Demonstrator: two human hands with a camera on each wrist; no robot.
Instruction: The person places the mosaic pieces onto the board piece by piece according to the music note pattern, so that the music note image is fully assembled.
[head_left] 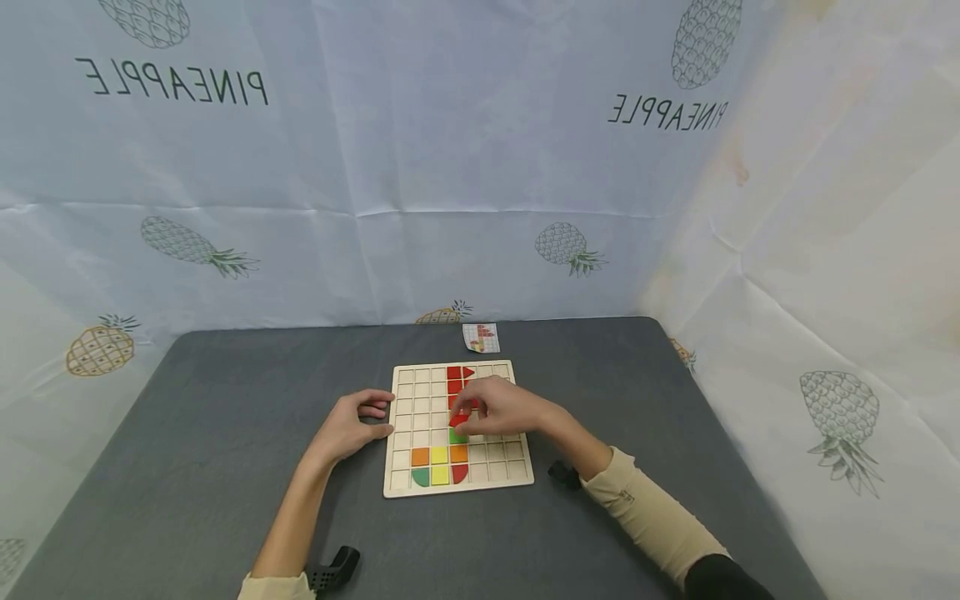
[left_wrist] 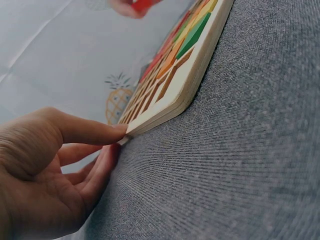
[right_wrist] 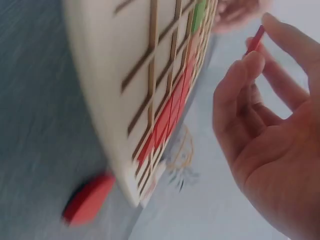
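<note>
A square wooden grid board (head_left: pixel 498 475) lies on the dark table. Red pieces (head_left: pixel 453 387) fill part of its upper middle. Orange, yellow, green and red pieces sit in the near rows, including a yellow square (head_left: pixel 439 475). My left hand (head_left: pixel 347 429) touches the board's left edge with thumb and fingertips, which in the left wrist view (left_wrist: pixel 50 165) do not wrap round it. Between thumb and fingertips, my right hand (head_left: pixel 502 408) pinches a small red piece (right_wrist: pixel 256 41) above the middle of the board. The held piece's full outline is hidden by fingers.
Behind the board lies a small printed card (head_left: pixel 481 337) with a coloured pattern. Another red piece (right_wrist: pixel 89 200), blurred, rests on the table beside the board. Black devices show by the left wrist (head_left: pixel 336 570) and right wrist (head_left: pixel 564 475). Pineapple-print cloth (head_left: pixel 390 167) hangs behind the table.
</note>
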